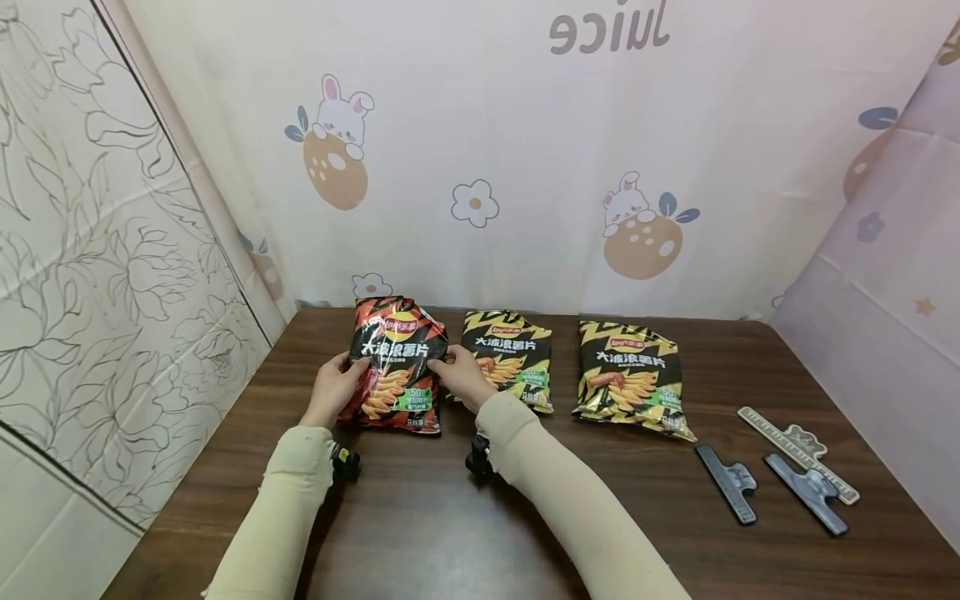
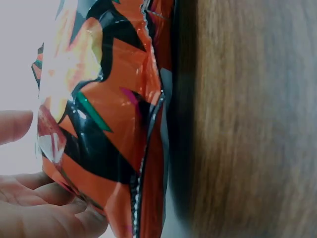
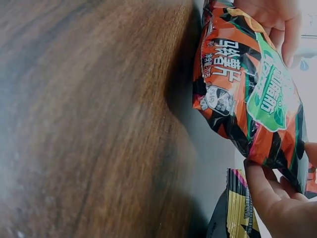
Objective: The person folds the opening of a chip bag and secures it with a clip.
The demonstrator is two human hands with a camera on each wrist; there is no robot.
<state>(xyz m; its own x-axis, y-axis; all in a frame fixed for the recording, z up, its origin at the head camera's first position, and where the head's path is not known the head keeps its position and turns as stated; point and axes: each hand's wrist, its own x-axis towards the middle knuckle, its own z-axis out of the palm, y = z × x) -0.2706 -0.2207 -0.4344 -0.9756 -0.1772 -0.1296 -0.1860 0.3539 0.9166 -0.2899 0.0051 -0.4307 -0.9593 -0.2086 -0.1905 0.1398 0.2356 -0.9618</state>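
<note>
Between both hands is a red and black bag of potato chips [image 1: 397, 367], its printed front toward the head camera. The left hand [image 1: 333, 389] grips its left side, thumb on the front and fingers behind the edge. On the opposite side the right hand [image 1: 461, 375] holds the bag the same way, thumb in front. In the right wrist view the bag's lower end [image 3: 223, 69] shows close over the tabletop, with the right fingers [image 3: 267, 193] at its side. The left wrist view shows the crimped bottom seam [image 2: 143, 163] near the wood.
Two yellow and black chip bags, one in the middle [image 1: 517, 354] and one farther right [image 1: 630, 379], lie on the brown table [image 1: 450, 517]. Several bag clips [image 1: 727, 483] lie at the right. A printed curtain [image 1: 480, 125] hangs behind; a patterned panel [image 1: 112, 250] stands left.
</note>
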